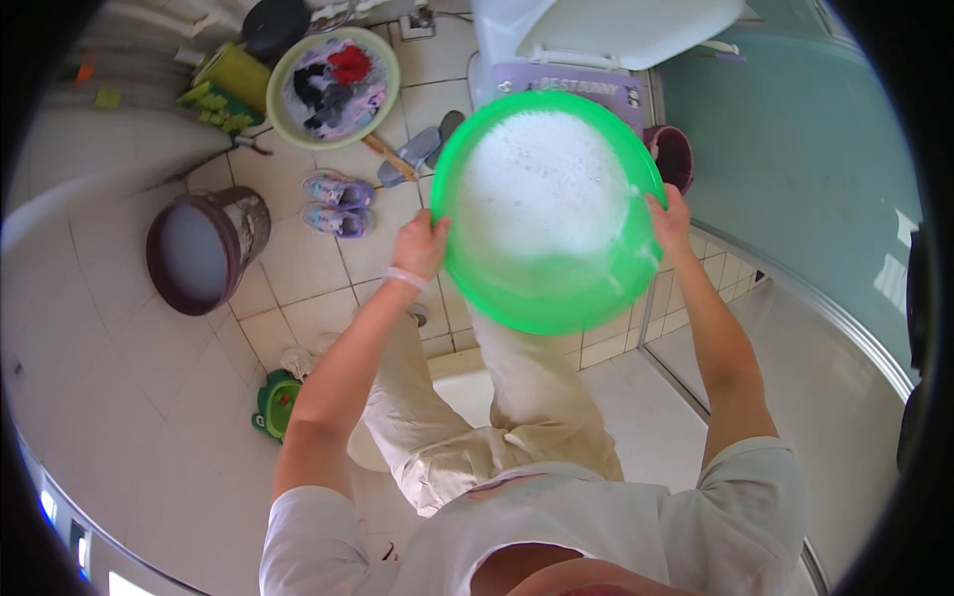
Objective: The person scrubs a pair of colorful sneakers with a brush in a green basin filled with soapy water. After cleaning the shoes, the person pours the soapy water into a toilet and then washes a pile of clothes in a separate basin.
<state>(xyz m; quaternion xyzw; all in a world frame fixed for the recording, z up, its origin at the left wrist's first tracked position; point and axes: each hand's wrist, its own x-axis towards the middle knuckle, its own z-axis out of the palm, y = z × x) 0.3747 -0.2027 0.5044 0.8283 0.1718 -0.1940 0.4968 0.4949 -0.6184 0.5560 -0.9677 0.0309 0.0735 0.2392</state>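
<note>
A bright green plastic basin is held up in front of me, above the floor. White foamy suds cover the liquid in it, and some foam clings to its right inner wall. My left hand grips the rim on the left side, thumb on top; a pale band circles that wrist. On the opposite side my right hand grips the rim, thumb also on top. The fingers under the rim are mostly hidden.
A pale green basin of wet clothes stands on the tiles. Nearby are a brown bucket of cloudy water, sneakers, grey slippers and a wooden-handled brush. Behind the green basin is a toilet; a glass partition stands right.
</note>
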